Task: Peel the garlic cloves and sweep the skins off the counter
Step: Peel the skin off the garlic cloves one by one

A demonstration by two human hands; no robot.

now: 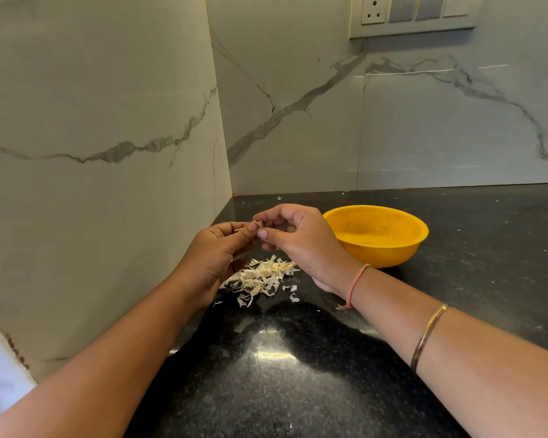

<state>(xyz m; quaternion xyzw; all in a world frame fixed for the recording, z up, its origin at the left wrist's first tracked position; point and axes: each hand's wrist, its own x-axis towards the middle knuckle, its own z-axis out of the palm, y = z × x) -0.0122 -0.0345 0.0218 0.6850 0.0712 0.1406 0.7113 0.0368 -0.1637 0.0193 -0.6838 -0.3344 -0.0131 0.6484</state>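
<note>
Left hand (215, 254) and right hand (301, 241) are pinching one garlic clove (260, 224) in curled fingers (266, 234) above skins (260, 276) (heaped on the table (298, 374)); the yellow bowl (389, 254) is seemingly showing bare floor.

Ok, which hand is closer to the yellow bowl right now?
Right. The right hand is just left of the yellow bowl, pinching the garlic clove. The left hand pinches the same clove from farther left, above the garlic skins.
</note>
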